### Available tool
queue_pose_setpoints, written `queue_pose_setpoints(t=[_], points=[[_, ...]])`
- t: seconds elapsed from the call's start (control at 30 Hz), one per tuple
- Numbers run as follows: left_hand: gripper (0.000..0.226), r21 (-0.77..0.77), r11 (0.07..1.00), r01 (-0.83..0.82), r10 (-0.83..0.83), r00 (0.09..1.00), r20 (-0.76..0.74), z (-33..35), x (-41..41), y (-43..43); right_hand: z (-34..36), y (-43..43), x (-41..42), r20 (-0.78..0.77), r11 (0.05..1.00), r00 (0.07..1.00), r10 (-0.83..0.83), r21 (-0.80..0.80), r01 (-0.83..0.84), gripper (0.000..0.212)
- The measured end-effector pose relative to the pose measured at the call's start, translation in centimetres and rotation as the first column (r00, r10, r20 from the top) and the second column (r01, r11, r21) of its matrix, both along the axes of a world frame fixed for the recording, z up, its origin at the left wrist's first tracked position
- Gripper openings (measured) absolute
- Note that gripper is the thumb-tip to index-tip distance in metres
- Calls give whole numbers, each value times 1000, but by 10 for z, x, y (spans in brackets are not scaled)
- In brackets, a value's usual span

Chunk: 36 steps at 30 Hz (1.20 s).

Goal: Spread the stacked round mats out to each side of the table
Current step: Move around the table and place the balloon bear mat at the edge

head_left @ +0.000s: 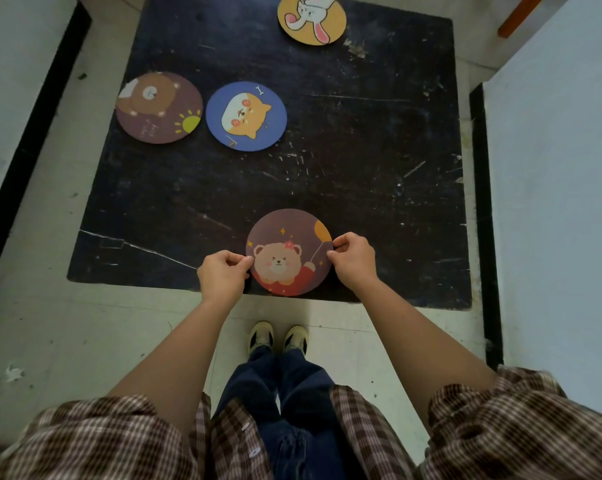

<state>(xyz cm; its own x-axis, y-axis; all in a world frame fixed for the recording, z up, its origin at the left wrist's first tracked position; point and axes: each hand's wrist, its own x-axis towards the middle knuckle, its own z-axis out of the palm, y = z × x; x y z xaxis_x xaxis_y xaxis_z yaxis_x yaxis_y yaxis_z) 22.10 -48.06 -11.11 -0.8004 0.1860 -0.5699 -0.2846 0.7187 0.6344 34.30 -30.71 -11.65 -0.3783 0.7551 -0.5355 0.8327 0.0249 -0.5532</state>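
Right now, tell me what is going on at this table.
A person holds a round purple mat with a bear and balloon at the near edge of the scratched black table, left hand and right hand each pinching one side. Three more round mats lie apart: a brown bear mat at the left, a blue dog mat beside it, an orange rabbit mat at the far edge.

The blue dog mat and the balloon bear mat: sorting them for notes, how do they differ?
The blue dog mat is blue and lies untouched mid-table; the balloon bear mat is brownish-purple, at the near edge, pinched by the left hand and right hand. Both are round, similar in size, with cartoon animals.
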Motion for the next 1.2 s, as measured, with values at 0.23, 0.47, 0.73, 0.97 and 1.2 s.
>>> queue_pose_setpoints(t=[0.23, 0.47, 0.73, 0.97, 1.2], points=[[15, -57, 997, 58, -57, 998, 18, 1, -6, 4, -4, -2, -4, 60, 995, 998, 18, 95, -24, 15], [21, -88, 991, 103, -99, 994, 46, 0, -10, 5, -6, -2, -5, 75, 993, 997, 12, 120, -21, 11], [13, -120, 984, 131, -125, 991, 56, -1, -12, 7, -7, -4, -3, 89, 992, 996, 22, 121, -32, 12], [34, -236, 940, 246, -251, 968, 7, -1, -20, 12, -1, 0, 6, 11, 995, 1000, 28, 93, -29, 23], [21, -172, 920, 351, -380, 907, -182, 13, 5, 50, 5, 16, 21, -8, 990, 997, 81, 115, -79, 23]])
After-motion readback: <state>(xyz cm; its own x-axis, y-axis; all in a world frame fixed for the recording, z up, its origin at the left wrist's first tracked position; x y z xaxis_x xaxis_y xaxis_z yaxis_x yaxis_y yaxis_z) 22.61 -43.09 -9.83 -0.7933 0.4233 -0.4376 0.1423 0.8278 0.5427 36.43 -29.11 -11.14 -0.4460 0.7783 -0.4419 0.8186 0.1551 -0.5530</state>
